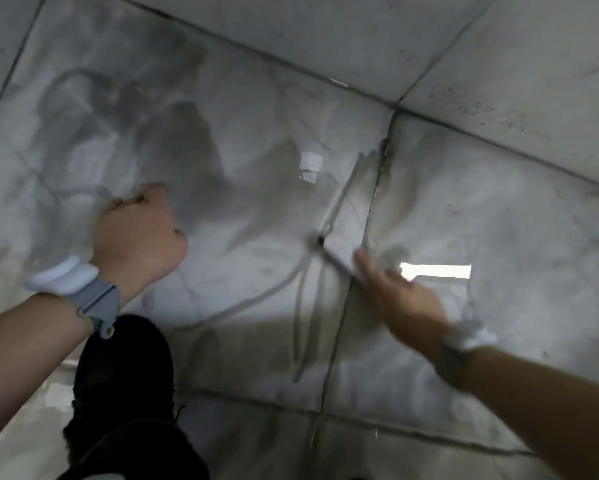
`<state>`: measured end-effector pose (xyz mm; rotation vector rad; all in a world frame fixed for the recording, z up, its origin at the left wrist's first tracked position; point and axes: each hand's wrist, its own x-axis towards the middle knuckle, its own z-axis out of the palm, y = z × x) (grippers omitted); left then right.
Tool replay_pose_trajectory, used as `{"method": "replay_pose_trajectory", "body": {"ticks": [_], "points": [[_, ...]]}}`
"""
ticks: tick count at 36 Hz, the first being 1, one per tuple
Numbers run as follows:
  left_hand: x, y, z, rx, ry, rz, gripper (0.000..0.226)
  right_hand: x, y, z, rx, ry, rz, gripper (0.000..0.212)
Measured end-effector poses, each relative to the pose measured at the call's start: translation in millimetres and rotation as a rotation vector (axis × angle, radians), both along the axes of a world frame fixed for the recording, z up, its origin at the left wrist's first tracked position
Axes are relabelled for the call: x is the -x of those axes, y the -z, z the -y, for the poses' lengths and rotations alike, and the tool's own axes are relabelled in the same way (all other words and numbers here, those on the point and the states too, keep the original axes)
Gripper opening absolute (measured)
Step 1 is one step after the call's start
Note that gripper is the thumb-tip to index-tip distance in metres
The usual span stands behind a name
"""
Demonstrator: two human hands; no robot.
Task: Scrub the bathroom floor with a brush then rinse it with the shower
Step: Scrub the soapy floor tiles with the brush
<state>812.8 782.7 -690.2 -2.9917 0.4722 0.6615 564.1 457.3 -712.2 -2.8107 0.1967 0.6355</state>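
Marble-patterned grey tile fills the view: floor point(256, 209) glossy and wet, with bright window glare at 3 o'clock of centre and a smaller glint just above centre. Dark grout lines cross near the middle; the joint running toward 1 o'clock looks grimy, and black specks dot the wall tile point(481, 109) at 2 o'clock.

My left hand point(138, 233) sits at 9 o'clock, fingers curled into a fist. I judge it is gripping something thin, possibly the hose point(301, 306) whose pale line loops across the tile from centre toward 6 o'clock, but the frame is too blurred to confirm; I cannot tell whether anything is in the fist.

My right hand point(398, 296) is at 4 o'clock, fingers extended, near a thin grey rod-like shape point(339, 263) that meets the hose at a dark joint. Whether it touches is lost in motion blur. Probable reason for the reach: taking up the sprayer for rinsing.

No brush is visible. Both wrists carry pale bands. My dark trouser leg point(124, 386) is at 7 o'clock, planted clear of the wet patch.

Judgement: film of water suggests rinsing stage, grout residue remaining.
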Motion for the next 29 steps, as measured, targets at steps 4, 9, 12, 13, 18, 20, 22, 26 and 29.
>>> {"method": "replay_pose_trajectory", "body": {"ticks": [4, 9, 12, 13, 18, 20, 22, 26, 29], "points": [[2.2, 0.4, 0.5, 0.027, -0.029, 0.011, 0.058, 62.9, -16.5, -28.1, -0.102, -0.342, -0.157, 0.079], [5.2, 5.5, -0.3, 0.025, 0.001, 0.034, 0.063, -5.1, -21.1, 18.7, -0.084, -0.302, -0.205, 0.063], [3.4, 8.6, -3.1, 0.04, -0.024, 0.03, 0.06, -69.5, -20.7, 63.9, 0.022, 0.038, -0.219, 0.056], [2.2, 9.1, -3.2, 0.046, -0.021, 0.028, 0.06, -91.1, -20.1, 76.7, 0.097, 0.113, -0.18, 0.059], [3.1, 9.6, -5.2, 0.046, -0.008, 0.024, 0.055, -137.8, -13.8, 86.0, 0.075, 0.528, -0.082, 0.056], [4.1, 9.7, -5.2, 0.052, -0.006, 0.03, 0.054, -113.7, -8.6, 53.6, 0.041, 0.635, -0.059, 0.057], [4.9, 9.2, -5.1, 0.053, 0.001, 0.025, 0.05, -71.6, -2.9, 9.1, 0.022, 0.676, -0.052, 0.06], [8.9, 7.9, -4.1, 0.086, -0.011, 0.03, 0.067, 13.4, -16.7, -84.8, -0.091, 0.774, -0.195, 0.062], [6.1, 9.2, -5.8, 0.088, -0.036, 0.035, 0.074, 27.8, -31.5, -126.7, -0.051, 0.785, -0.277, 0.063]]}}
